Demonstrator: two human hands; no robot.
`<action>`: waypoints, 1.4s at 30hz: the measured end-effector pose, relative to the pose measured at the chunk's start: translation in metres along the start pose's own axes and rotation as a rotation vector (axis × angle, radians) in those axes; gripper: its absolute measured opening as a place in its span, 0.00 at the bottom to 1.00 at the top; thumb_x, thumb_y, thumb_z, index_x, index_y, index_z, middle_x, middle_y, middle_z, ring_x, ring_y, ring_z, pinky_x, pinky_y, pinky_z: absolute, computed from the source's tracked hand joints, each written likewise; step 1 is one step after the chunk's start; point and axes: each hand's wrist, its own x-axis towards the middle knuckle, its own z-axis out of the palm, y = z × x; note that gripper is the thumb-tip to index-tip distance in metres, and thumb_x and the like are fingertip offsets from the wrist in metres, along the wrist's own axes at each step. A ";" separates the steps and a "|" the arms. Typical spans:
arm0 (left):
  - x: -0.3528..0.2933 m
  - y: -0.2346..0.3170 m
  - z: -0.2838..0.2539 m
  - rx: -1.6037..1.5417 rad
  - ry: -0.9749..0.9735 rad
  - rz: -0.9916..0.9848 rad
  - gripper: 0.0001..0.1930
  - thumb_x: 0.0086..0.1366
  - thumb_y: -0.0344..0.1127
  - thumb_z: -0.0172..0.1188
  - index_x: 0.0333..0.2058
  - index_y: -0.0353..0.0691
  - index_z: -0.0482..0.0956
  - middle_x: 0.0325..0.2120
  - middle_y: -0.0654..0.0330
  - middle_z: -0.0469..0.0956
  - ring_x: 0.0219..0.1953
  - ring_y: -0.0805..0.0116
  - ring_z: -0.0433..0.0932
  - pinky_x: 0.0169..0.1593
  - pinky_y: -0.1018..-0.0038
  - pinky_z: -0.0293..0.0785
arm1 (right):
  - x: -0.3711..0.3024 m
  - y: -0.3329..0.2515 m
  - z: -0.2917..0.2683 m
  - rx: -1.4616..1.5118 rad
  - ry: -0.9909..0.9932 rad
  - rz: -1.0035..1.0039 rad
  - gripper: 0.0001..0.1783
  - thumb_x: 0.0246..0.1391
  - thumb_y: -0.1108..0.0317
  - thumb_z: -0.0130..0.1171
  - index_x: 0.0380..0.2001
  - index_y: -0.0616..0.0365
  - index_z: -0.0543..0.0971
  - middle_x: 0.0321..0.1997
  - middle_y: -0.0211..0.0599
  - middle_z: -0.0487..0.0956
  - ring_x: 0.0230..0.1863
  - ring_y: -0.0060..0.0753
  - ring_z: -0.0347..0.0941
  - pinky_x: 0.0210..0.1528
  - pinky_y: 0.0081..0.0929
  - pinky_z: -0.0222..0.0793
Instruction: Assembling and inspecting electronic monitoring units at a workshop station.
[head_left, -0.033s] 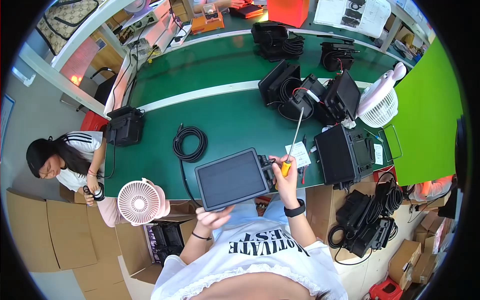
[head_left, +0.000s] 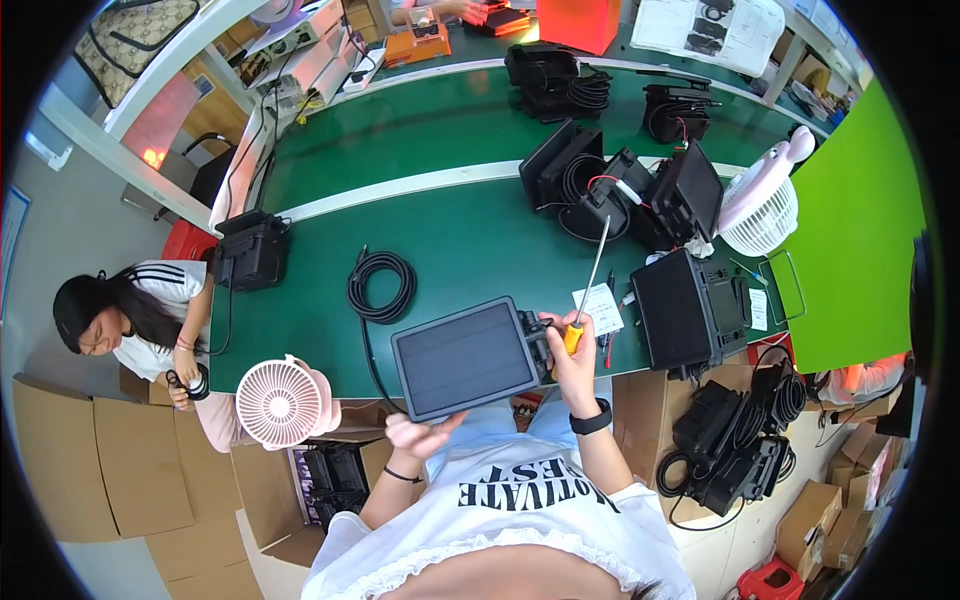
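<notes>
Near-zero change: hands, panel, screwdriver all basically where they were a frame ago, so no visible progress on the panel work
Right hand [head_left: 574, 372] curled round a yellow-handled screwdriver [head_left: 573, 338], shaft pointing up and away from the panel; same hand sits at the black bracket [head_left: 537, 345] on the panel's right side, grip on that unclear. Left hand [head_left: 424, 436] loosely open, blurred, at the panel's lower edge; can't tell if it's touching. Dark flat panel [head_left: 467, 360] lies between the hands, over the near edge of the green table [head_left: 315, 325], coiled cable [head_left: 381, 288] just beyond it
</notes>
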 end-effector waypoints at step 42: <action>0.049 -0.127 0.059 0.127 -0.470 -0.744 0.19 0.52 0.25 0.63 0.45 0.41 0.79 0.52 0.55 0.73 0.61 0.48 0.65 0.60 0.55 0.66 | 0.001 0.049 -0.017 -0.166 0.147 -0.117 0.13 0.65 0.77 0.50 0.50 0.55 0.64 0.41 0.36 0.75 0.26 0.16 0.66 0.23 0.14 0.68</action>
